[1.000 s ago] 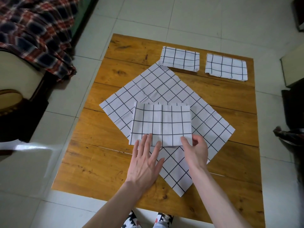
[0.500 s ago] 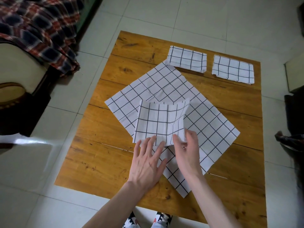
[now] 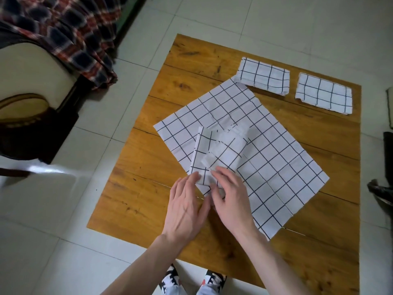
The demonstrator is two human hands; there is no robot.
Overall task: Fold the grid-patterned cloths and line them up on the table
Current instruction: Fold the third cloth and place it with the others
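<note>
A half-folded white grid cloth (image 3: 219,152) lies on top of a flat, unfolded grid cloth (image 3: 274,167) in the middle of the wooden table (image 3: 148,162). My left hand (image 3: 185,207) lies flat with its fingertips on the folded cloth's near left corner. My right hand (image 3: 231,196) grips that cloth's near edge, and its right half is swung over to the left, blurred in motion. Two folded grid cloths (image 3: 263,76) (image 3: 324,96) lie side by side at the table's far edge.
A chair draped with a red and dark plaid blanket (image 3: 63,33) stands on the tiled floor left of the table. Dark objects (image 3: 382,188) sit at the right edge of view. My shoes (image 3: 191,282) show below the table's near edge.
My right hand has carried the cloth's right edge up and over to the left, folding it narrower. My left hand stayed on the near left corner. The camera shifted, so the table sits further right.
</note>
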